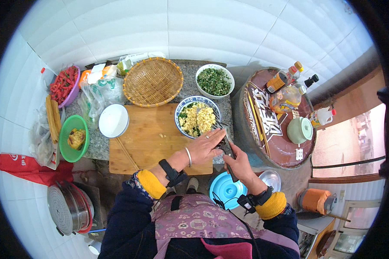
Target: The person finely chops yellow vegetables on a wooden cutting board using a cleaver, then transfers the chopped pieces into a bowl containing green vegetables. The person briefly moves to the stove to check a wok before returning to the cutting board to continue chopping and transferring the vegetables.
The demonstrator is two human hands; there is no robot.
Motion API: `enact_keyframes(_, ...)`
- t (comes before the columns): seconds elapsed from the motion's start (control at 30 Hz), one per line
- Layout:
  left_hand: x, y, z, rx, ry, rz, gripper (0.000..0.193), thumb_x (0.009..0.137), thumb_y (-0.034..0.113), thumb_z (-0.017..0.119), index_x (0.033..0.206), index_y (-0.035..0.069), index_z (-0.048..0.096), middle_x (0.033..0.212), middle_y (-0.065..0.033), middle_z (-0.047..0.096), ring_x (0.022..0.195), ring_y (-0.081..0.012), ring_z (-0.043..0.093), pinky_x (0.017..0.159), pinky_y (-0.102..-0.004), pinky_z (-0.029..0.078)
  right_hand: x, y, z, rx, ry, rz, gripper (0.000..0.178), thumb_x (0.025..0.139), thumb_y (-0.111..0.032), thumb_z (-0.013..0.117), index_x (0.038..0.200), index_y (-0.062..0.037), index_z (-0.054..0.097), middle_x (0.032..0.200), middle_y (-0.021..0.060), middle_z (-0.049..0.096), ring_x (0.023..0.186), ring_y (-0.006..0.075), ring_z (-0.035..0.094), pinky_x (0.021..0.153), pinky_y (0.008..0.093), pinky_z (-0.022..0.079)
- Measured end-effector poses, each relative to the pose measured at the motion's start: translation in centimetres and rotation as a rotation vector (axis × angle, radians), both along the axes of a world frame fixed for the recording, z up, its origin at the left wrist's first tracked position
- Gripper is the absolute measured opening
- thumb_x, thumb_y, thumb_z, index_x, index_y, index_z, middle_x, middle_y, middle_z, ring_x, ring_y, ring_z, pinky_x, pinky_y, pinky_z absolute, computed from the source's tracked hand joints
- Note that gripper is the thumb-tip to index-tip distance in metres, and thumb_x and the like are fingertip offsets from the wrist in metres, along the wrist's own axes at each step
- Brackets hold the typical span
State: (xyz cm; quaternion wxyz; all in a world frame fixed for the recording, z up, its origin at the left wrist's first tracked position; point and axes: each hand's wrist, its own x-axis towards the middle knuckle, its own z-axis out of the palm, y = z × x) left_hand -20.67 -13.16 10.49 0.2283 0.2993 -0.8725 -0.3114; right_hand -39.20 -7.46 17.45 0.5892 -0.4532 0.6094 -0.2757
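My right hand [240,166] grips the dark handle of a kitchen knife [230,149], its blade pointing away from me. My left hand [203,146], with a ring and a bracelet, has its fingers stretched out flat against the blade; part of the blade is hidden behind them. Both meet at the near right rim of a blue-and-white bowl [180,108]. Inside it, crumbled yellow egg [196,118] lies over chopped greens. Under my left forearm is a wooden cutting board [149,125] with a few yellow crumbs. Chopsticks [127,153] lie at its left.
A bowl of chopped greens [214,82] and a woven basket [153,82] stand behind. Left are a white bowl [114,121], a green basket [87,140] and red chillies [64,86]. Bottles [285,99] and a lidded pot [299,130] sit on a round lid at right.
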Motion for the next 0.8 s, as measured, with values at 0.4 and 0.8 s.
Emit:
enact_keyframes(0.4,1.6,-5.3,-1.3,0.208,0.078,0.302,0.064,0.096,0.030,0.049,0.144,-0.003,0.025,0.146,-0.0254,0.034,0.135,-0.0373,0.034,0.111,-0.0392,0.029,-6.7,4.8,1.4,0.009,0.162,0.077,0.062,0.084,-0.009,0.062,0.141,0.0000,0.040,0.075,0.0020,0.057,0.060,0.0069,0.053,0.052,0.0244,0.045)
enact_keyframes(0.8,6.9,1.8,-1.0,0.525,0.964,0.614,0.040,0.100,0.017,0.046,0.136,-0.001,0.045,0.134,-0.0130,0.053,0.123,-0.0214,0.050,0.104,-0.0341,0.039,-5.2,16.2,-9.8,0.051,0.122,-0.077,0.063,0.085,-0.007,0.061,0.143,-0.0053,0.037,0.089,0.0025,0.060,0.058,0.0069,0.050,0.050,0.0247,0.044)
